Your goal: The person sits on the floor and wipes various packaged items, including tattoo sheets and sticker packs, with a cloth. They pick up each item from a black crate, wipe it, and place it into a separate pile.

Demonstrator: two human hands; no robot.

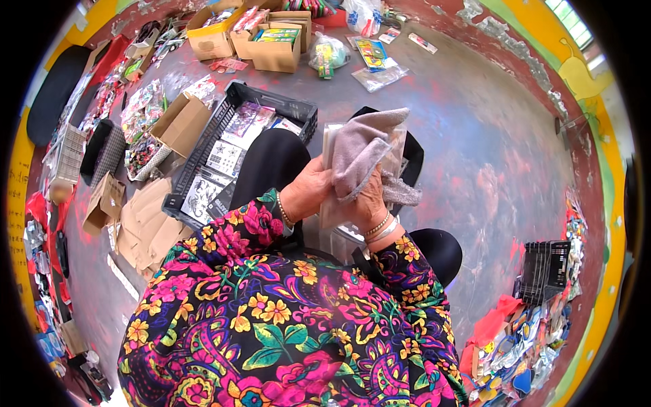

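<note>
The work in hand looks like wiping: a cloth lies bunched against the face of a flat pale panel, held up in front of the seated person, between the knees and above the floor. Whether the panel is one piece or several stacked cannot be told.

The left hand grasps the panel by its left edge, thumb toward the face and close to the cloth. The right hand clasps the cloth, its fingers partly hidden in the folds; one end droops past the hand's right side. How hard it presses cannot be told.

Left of the left knee stands a crate with printed sheets lying inside, from its far edge down to its near corner. A black object shows behind the panel's right edge, its kind unclear.

As a judgement, the next move calls for a firm left pinch, so the panel stays flat under the rubbing, and for gathering the drooping end so the cloth reaches the panel's uncovered left edge and lower corner.
</note>
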